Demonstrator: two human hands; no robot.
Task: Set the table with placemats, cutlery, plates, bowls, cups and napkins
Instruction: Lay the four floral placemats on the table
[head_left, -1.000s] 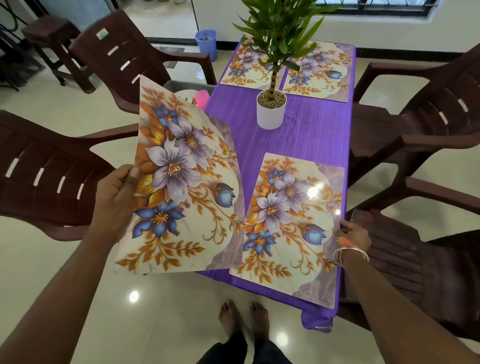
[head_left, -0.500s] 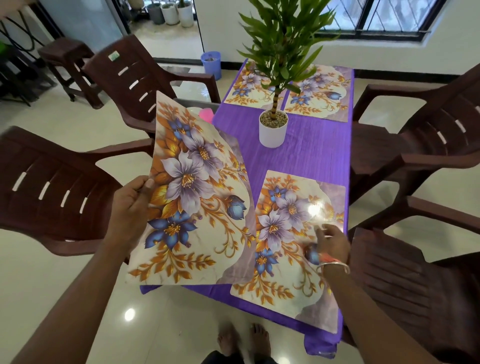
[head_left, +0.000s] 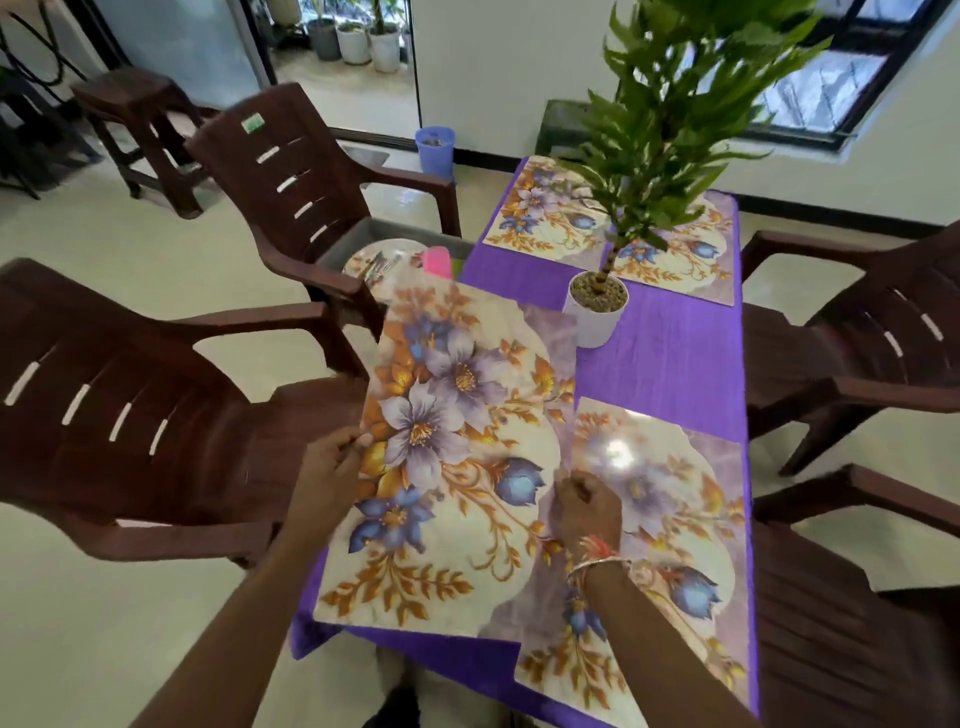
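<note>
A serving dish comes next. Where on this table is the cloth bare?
Bare purple cloth lies right of the plant pot, between the far placemats and the near right placemat. The near end is crowded: left hand and right hand grip the held placemat there, beside the laid one.

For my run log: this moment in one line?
held placemat: over table, near-left corner | left hand: grips left edge | right hand: pinches right edge | laid placemats: three

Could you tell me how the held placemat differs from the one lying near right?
The held placemat is gripped by the left hand and right hand; the near-right placemat lies flat on the table. The near-right placemat shows bright glare; the held placemat doesn't. Both share one floral print.
</note>
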